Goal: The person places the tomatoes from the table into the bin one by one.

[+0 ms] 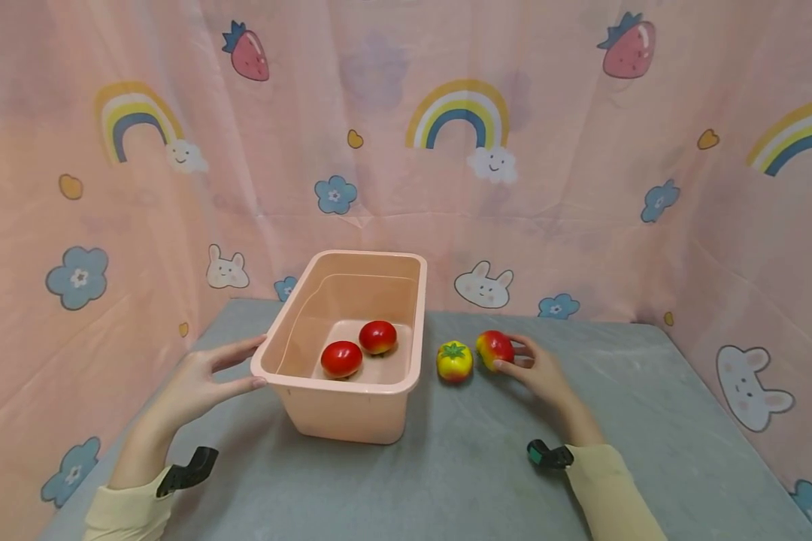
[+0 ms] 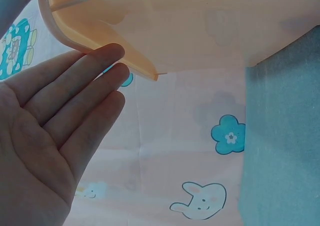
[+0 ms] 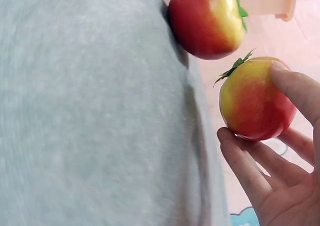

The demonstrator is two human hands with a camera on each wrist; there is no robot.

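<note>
My left hand (image 1: 189, 383) touches the left rim of a pale pink plastic bin (image 1: 352, 409) with its thumb and fingertips. In the left wrist view the fingers (image 2: 75, 103) lie nearly straight beside the bin's rim. Two red tomatoes (image 1: 341, 359) (image 1: 378, 337) rest on the bin's floor. To the right of the bin, my right hand (image 1: 544, 376) holds a red and yellow tomato (image 3: 257, 98) between thumb and fingers, its green leaves facing away from the palm. Another yellow and red tomato (image 1: 455, 362) sits on the table between the bin and that hand, its green leaves facing up.
A grey cloth (image 1: 474, 481) covers the table. Behind it and along both sides hangs a pink curtain (image 1: 277, 195) printed with rainbows, rabbits and flowers. Each wrist carries a small black device, one on the left (image 1: 188, 471) and one on the right (image 1: 549, 454).
</note>
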